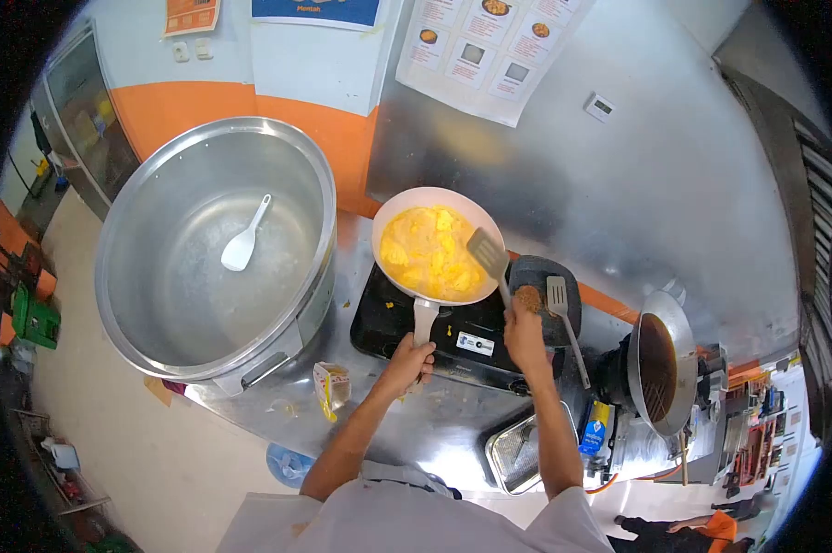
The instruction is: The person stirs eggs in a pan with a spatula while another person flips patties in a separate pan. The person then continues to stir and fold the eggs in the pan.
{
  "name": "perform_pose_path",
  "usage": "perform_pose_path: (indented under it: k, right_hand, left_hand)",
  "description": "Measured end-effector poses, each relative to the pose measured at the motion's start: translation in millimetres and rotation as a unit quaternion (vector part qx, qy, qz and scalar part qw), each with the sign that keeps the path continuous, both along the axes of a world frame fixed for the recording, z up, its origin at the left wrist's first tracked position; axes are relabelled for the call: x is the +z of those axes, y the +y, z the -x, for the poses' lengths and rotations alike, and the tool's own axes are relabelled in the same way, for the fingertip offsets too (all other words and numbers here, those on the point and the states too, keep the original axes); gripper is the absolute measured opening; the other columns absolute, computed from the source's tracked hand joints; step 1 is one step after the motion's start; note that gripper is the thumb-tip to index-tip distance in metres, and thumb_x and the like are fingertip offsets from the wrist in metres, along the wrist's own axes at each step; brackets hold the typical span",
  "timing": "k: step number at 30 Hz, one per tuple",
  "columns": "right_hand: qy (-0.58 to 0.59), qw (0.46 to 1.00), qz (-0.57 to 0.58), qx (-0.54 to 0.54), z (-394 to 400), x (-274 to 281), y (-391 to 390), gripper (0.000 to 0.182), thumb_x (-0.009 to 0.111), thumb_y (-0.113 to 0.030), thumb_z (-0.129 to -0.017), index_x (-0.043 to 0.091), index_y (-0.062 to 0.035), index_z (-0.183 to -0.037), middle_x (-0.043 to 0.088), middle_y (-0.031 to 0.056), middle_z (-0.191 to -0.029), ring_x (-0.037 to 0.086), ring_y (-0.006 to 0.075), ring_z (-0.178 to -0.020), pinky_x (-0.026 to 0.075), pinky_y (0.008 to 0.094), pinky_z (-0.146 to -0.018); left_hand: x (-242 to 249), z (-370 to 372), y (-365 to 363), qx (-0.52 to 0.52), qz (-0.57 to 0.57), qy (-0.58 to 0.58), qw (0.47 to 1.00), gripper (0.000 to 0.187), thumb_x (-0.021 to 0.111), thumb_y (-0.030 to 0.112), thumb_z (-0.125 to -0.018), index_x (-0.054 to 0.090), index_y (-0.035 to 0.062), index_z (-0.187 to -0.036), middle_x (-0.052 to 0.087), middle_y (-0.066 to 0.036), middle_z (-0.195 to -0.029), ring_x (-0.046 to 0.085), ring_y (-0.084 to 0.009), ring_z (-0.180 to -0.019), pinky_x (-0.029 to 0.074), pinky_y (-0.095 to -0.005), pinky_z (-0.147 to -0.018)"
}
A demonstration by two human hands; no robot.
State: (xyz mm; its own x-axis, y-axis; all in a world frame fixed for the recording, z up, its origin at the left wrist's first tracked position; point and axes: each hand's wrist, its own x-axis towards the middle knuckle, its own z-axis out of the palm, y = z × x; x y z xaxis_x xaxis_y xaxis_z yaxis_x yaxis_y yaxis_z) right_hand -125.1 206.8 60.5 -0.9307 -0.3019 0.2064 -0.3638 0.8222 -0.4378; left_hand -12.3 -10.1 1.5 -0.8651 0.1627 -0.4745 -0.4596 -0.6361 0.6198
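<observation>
My left hand (407, 364) is closed round the pale handle of a frying pan (388, 205) on a black portable stove (374, 318). Yellow egg (434, 244), partly in soft lumps and partly runny, covers the pan's bottom. In my right hand (525, 330) is a slotted turner (488, 252), its blade over the pan's right rim. Just right of that hand, a dark grey stone mortar (531, 269) holds brown paste (528, 299). A second slotted turner (558, 297) lies across the mortar's edge, its handle pointing down toward the counter.
At left stands a big metal pot (121, 304) with a white rice paddle (241, 249) inside. A small carton (331, 387) is near the counter's front. To the right are a wok (678, 369) of brown liquid, a blue-and-yellow packet (596, 429) and a metal tray (499, 461).
</observation>
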Motion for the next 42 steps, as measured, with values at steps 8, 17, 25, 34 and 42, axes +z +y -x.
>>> perform_pose_path:
  k: [8, 17, 25, 34, 42]
  right_hand:
    - [-0.107, 0.983, -0.152, -0.003, 76, 35, -33, 0.023, 0.051, -0.007, -0.087, 0.055, 0.0055, -0.107, 0.062, 0.0322, -0.097, 0.063, 0.0472, -0.088, 0.051, 0.0522, -0.078]
    - [0.023, 0.943, -0.312, 0.117, 75, 100, -46, 0.04, 0.05, -0.001, -0.083, 0.05, 0.0009, -0.123, 0.062, 0.0279, -0.101, 0.059, 0.0454, -0.097, 0.049, 0.0506, -0.084]
    - [-0.027, 0.945, -0.32, 0.062, 83, 67, -38, 0.044, 0.053, -0.002, -0.082, 0.052, -0.0019, -0.126, 0.061, 0.0249, -0.104, 0.063, 0.0422, -0.088, 0.053, 0.0497, -0.076]
    - [0.128, 0.894, -0.41, 0.127, 120, 113, -91, 0.033, 0.053, -0.005, -0.084, 0.062, -0.0029, -0.115, 0.064, 0.0198, -0.095, 0.067, 0.0348, -0.083, 0.055, 0.0434, -0.068]
    - [0.071, 0.896, -0.418, 0.133, 137, 95, -177, 0.019, 0.054, -0.008, -0.085, 0.07, 0.0012, -0.083, 0.068, 0.021, -0.089, 0.069, 0.0344, -0.085, 0.057, 0.0407, -0.069]
  left_hand:
    - [-1, 0, 2, 0.008, 0.018, 0.006, 1.0, 0.018, 0.054, 0.012, -0.091, 0.038, 0.0088, -0.099, 0.045, -0.002, -0.074, 0.041, -0.0081, -0.051, 0.038, -0.0275, -0.041]
    - [-8, 1, 1, 0.007, 0.001, 0.011, 1.0, 0.019, 0.054, 0.012, -0.092, 0.038, 0.0089, -0.101, 0.044, -0.002, -0.074, 0.041, -0.0078, -0.05, 0.038, -0.0272, -0.041]
    - [-5, 0, 0, 0.003, -0.003, 0.008, 1.0, 0.02, 0.053, 0.011, -0.092, 0.037, 0.0093, -0.102, 0.044, -0.002, -0.074, 0.041, -0.0076, -0.051, 0.038, -0.0263, -0.042]
    - [2, -1, 1, 0.016, 0.018, -0.006, 1.0, 0.019, 0.055, 0.015, -0.091, 0.04, 0.0109, -0.102, 0.043, 0.0, -0.071, 0.038, -0.007, -0.051, 0.038, -0.0262, -0.043]
    - [-3, 0, 1, 0.012, 0.006, 0.006, 1.0, 0.019, 0.053, 0.012, -0.093, 0.037, 0.0092, -0.102, 0.045, -0.003, -0.072, 0.042, -0.0083, -0.051, 0.038, -0.0265, -0.041]
